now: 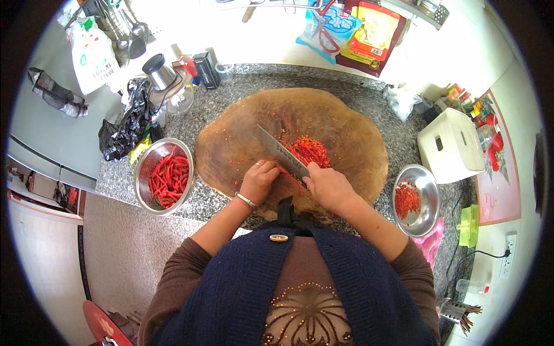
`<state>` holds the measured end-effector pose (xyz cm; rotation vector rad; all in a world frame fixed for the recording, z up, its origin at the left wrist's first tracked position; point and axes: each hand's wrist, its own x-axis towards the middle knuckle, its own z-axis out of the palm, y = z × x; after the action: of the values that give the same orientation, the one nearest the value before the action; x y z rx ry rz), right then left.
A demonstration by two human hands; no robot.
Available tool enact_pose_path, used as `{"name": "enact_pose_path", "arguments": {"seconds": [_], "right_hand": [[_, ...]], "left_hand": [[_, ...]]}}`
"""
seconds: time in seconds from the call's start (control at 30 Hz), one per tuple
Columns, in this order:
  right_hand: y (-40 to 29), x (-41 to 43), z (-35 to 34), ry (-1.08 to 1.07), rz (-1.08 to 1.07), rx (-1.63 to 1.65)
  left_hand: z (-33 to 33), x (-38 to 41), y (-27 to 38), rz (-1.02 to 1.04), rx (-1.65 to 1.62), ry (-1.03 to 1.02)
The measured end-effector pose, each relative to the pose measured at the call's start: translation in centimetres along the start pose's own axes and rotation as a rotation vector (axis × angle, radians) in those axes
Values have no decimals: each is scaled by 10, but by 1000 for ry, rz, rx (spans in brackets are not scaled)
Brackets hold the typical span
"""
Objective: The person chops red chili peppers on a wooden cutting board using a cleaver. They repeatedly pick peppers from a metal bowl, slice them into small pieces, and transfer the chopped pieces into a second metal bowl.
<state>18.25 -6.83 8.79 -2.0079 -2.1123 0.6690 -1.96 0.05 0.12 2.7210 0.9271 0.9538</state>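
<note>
My right hand (326, 186) is closed round the handle of a cleaver (281, 151), whose blade slants up and left over a round wooden chopping board (355, 142). Close to the blade's near side, my left hand (260, 179) has its fingers curled at the end of a red chili (291, 178); whether they grip it is hard to tell. Just beyond the blade lies a pile of chopped red chili (312, 148). Whole red chilies (169, 177) fill part of a perforated steel colander (140, 188) at the left. A steel bowl (428, 207) at the right holds chopped chili (407, 200).
A small food chopper (162, 75) and a black plastic bag (130, 121) stand behind the colander. A cream container (450, 145) is beyond the steel bowl, with a pink cloth (433, 242) beside that bowl. A green holder (468, 225) sits near the right wall.
</note>
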Motion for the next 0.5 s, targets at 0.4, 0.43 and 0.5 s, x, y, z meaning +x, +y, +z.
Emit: {"name": "enact_pose_path", "arguments": {"seconds": [0.4,0.43,0.5], "right_hand": [[-14,21,11,-57,-23,-15],[-13,22,14,-46,-20,-12],[-11,22,20,-19,-16,-2]], "left_hand": [[4,1,-2,25,-47,-31],[5,2,-2,26,-40,-37],[2,1,-2,18,-57,-3]]}}
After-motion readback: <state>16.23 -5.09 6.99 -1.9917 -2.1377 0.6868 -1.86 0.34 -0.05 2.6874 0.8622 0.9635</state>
